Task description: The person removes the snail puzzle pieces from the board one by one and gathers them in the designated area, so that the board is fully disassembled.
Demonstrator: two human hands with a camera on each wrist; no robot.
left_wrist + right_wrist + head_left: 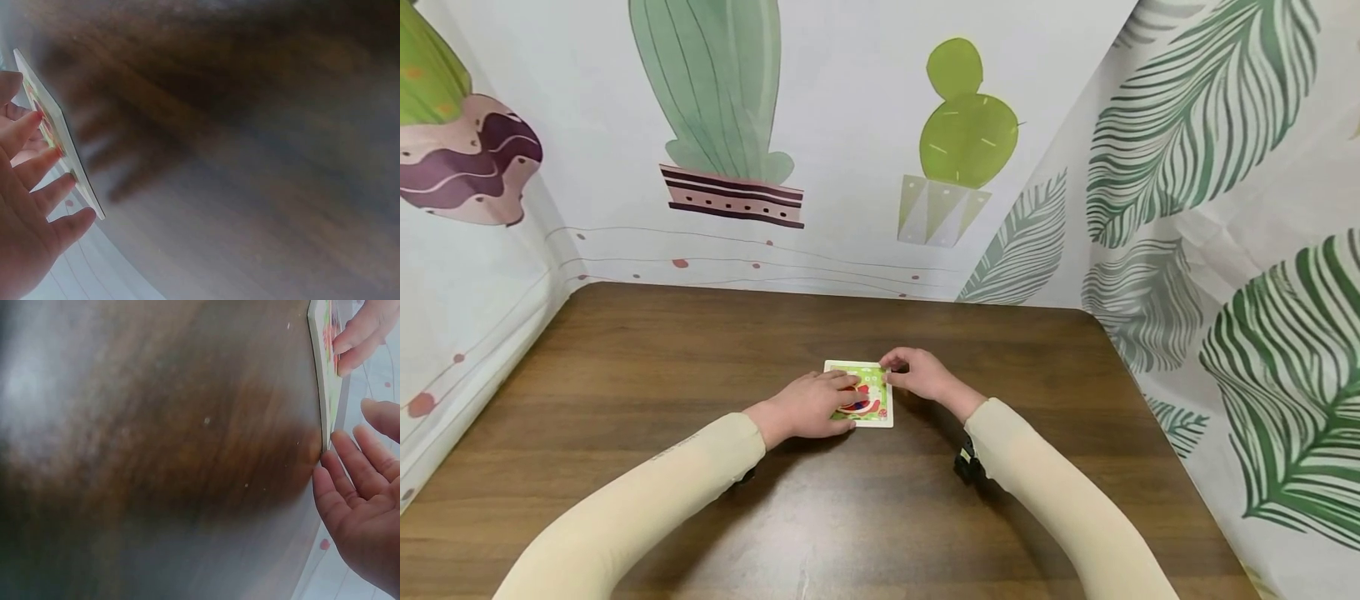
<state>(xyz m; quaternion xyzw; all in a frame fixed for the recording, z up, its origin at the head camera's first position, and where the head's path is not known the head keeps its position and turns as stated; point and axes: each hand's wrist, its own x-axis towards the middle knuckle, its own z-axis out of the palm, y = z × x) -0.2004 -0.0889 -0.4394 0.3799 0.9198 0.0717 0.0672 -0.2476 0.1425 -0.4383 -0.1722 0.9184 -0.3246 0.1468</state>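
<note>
Splayed left fingers [55, 192], curved right fingers [356, 467] touch card [872, 408]

Walls [850, 125]: we see printed cacti [718, 92], leaves [1206, 125]
Table [662, 350]: brown wood grain before us
Light: pale sheen [805, 525] on top

At the left edge, the left hand's grip [25, 212] is lying with its fingers spread, their tips resting on a thin card [61, 131] with a pale rim and a coloured picture. The brown worktop [281, 156] is filling most of the view and carrying a blurred finger shadow [125, 137], while a whitish backdrop [106, 269] is showing below, beyond the worktop's edge.
</note>
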